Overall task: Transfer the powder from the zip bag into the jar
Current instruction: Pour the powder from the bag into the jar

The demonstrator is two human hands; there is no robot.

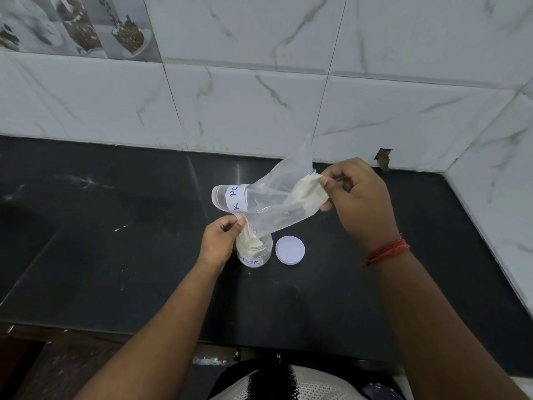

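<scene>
Your left hand [220, 236] pinches the zip bag [277, 197] at its open mouth over the jar [255, 251], while your right hand [357, 197] grips its raised, powder-filled corner. Clear and crumpled, the bag slants down into the labelled jar on the black counter [115, 255]; pale powder [305, 189] sits in both, and a white lid [290, 250] lies just beside.

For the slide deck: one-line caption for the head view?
Left hand and right hand tilt the zip bag, spilling powder into the open jar; lid beside it.
</scene>
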